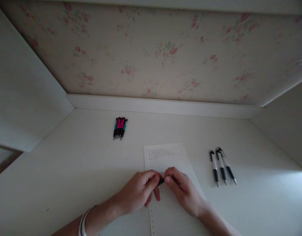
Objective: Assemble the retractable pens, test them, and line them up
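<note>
Between my two hands is a pen (161,181), of which only a short black stretch shows; my fingers cover the rest. My left hand (141,188) grips one end between thumb and fingers. At the other end, the thumb and forefinger of my right hand (181,186) pinch together, with a small dark bit showing beside them. Both hands are over a sheet of paper (175,209) with a perforated left edge. Several lines of handwriting (160,153) run across its top.
Several pens with teal and pink barrels (120,127) lie side by side at the back left. To the right are three white-and-black pens (222,167). The white desk (79,164) ends at a flowered wall (165,59), with white panels (25,82) at the sides.
</note>
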A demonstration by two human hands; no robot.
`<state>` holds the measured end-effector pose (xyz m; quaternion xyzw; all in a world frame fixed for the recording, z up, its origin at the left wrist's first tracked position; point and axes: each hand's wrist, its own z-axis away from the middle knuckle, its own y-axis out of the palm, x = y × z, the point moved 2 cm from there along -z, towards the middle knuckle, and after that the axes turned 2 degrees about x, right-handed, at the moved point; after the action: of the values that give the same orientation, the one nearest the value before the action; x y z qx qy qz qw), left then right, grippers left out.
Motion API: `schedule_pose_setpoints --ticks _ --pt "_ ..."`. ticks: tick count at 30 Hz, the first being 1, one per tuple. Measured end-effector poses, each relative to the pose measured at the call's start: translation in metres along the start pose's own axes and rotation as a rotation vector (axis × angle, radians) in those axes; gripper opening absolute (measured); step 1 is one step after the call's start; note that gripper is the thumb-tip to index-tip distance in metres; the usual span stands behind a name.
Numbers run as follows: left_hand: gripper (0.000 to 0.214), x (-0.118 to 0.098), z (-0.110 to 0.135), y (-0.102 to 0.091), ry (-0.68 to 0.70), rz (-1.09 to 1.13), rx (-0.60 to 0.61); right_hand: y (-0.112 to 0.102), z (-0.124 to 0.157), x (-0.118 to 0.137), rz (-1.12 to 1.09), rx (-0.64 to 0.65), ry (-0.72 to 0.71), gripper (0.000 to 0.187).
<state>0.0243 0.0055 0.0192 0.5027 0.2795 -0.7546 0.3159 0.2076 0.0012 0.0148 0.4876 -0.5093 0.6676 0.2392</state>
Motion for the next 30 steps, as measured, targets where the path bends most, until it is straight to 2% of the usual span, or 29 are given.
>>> schedule_pose_setpoints --ticks 7,11,16,19,24,30 --pt "0.037 0.010 -0.002 -0.002 0.039 0.122 -0.031 -0.003 0.000 -0.007 -0.110 -0.055 0.018 0.023" --pt "0.030 0.007 0.001 -0.002 0.068 0.050 -0.102 -0.003 0.000 -0.008 -0.154 -0.082 0.036 0.027" --pt "0.019 -0.002 0.005 0.000 0.076 -0.090 -0.101 -0.004 -0.005 -0.004 -0.032 -0.073 0.003 0.029" --pt "0.015 -0.003 0.005 0.000 0.071 -0.076 -0.110 -0.005 -0.005 -0.004 -0.070 -0.095 -0.002 0.025" --pt "0.020 0.000 0.004 0.000 0.065 -0.033 -0.088 -0.003 0.001 -0.014 -0.191 -0.105 0.056 0.021" --pt "0.040 -0.001 0.005 -0.002 0.007 -0.036 -0.034 -0.002 0.002 -0.016 -0.342 -0.131 0.102 0.023"
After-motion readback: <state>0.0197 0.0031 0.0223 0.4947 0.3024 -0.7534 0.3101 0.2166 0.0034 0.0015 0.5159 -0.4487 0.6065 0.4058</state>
